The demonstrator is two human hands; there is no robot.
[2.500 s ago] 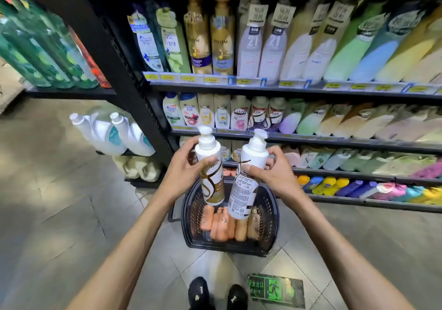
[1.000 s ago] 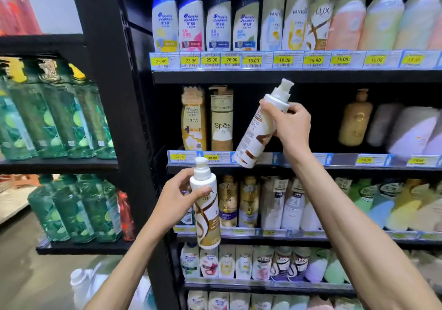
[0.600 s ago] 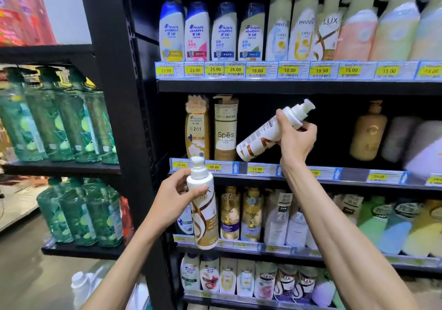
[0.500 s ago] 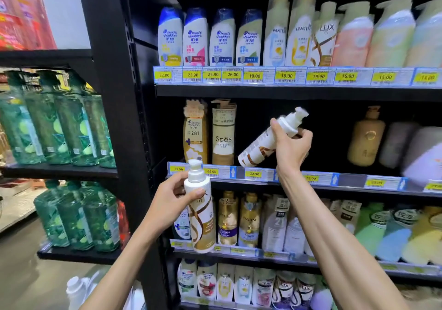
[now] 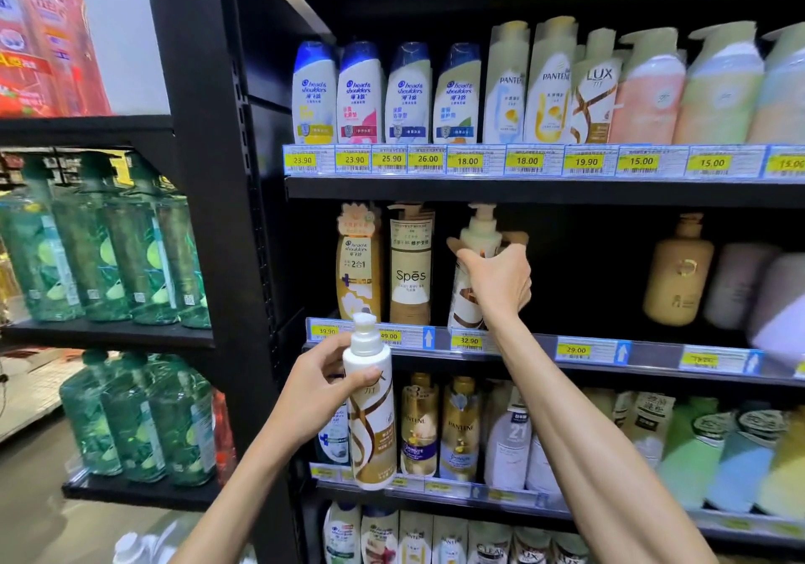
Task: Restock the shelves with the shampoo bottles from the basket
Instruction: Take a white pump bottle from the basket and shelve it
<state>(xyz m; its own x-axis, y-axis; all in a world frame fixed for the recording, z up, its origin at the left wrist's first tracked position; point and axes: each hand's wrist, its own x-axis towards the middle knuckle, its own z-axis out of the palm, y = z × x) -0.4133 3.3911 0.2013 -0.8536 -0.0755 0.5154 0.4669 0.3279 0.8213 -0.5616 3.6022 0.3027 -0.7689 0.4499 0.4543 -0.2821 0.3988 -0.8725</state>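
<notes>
Store aisle, black metal shelving upright (image 5: 209, 215); far left we see rows of translucent green bottles (image 5: 109, 237), ribbed plastic. The left hand (image 5: 313, 393) grips a white pump bottle (image 5: 370, 415) round its shoulder. It is upright, in front of the lower shelves, a smooth glossy cylinder with a gold-brown swirl. Further right the tall Spēs bottle (image 5: 409, 267) stands on the middle shelf (image 5: 653, 356). Just beside it the right hand (image 5: 496, 280) wraps the neck of a matching shampoo bottle (image 5: 479, 232), upright above the 32.90 tag (image 5: 468, 341); we cannot tell if its base is seated. We judge the step as placing. Next: release without tipping, then bring the left bottle into the dark gap before the rounded tan pump bottle (image 5: 679, 272). Basket not in view.
</notes>
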